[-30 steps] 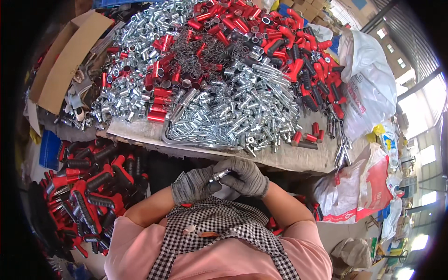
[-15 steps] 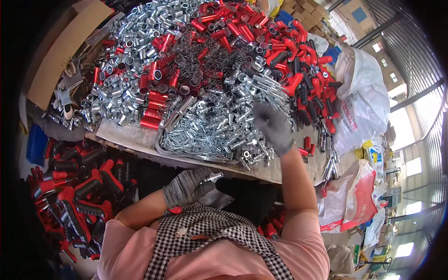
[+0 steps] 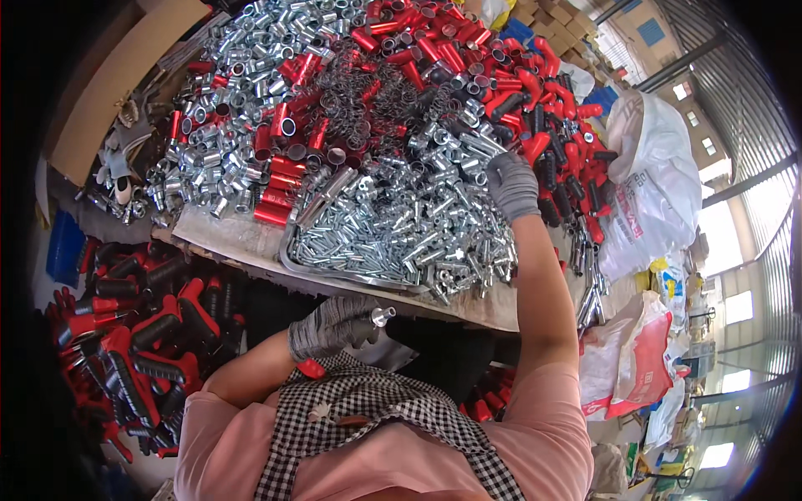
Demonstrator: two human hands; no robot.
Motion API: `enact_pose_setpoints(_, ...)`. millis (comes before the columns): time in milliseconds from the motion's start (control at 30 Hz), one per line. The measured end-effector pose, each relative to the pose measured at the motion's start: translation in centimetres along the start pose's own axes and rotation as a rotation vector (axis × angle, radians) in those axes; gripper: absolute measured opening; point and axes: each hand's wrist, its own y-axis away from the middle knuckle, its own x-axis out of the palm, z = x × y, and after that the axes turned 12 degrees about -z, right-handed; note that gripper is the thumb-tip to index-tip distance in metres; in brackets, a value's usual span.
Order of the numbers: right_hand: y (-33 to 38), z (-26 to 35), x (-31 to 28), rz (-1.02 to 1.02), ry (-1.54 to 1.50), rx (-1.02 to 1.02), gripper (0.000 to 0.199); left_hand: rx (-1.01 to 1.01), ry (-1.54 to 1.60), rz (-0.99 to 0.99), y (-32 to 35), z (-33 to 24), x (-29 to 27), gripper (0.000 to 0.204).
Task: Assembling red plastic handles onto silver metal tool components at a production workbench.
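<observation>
My left hand [image 3: 330, 326], in a grey knitted glove, is closed around a tool body close to my apron. A silver metal nose [image 3: 383, 316] sticks out past its fingers, and a red end [image 3: 311, 368] shows below the wrist. Most of the tool is hidden by the glove. Farther out, my right hand [image 3: 512, 185], also gloved, reaches to the right edge of a heap of silver metal rods [image 3: 468, 149]. Its fingers are curled down against the heap; what is between them is hidden.
A metal tray [image 3: 288, 260] of small screws sits at the table's front edge. Behind lie silver sleeves [image 3: 225, 163], dark springs [image 3: 355, 104] and red tubes [image 3: 434, 52]. Red-and-black handles [image 3: 547, 150] lie at right, more tools [image 3: 154, 359] below left. White sacks [image 3: 647, 167] stand right.
My right hand has moved away from me and slightly right, from above the small metal parts to the rods. The tool's nose in my left hand has turned slightly.
</observation>
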Motion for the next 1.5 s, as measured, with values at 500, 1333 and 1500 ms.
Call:
enact_pose_setpoints(500, 8.9, 13.3, -13.3, 0.396, -0.971, 0.428, 0.023, -0.338, 0.151, -0.163, 1.1, -2.5, 0.7, 0.037)
enact_pose_setpoints(1333, -2.6, 4.2, -1.3, 0.436, 0.142, 0.055, 0.059, -0.258, 0.041, -0.199, 0.9, -2.2, 1.1, 0.036)
enact_pose_setpoints(1500, -2.8, 4.1, 1.2, 0.498, 0.273, 0.07, 0.05, -0.316, -0.028, -0.145, 0.9, -1.9, 0.0, 0.032)
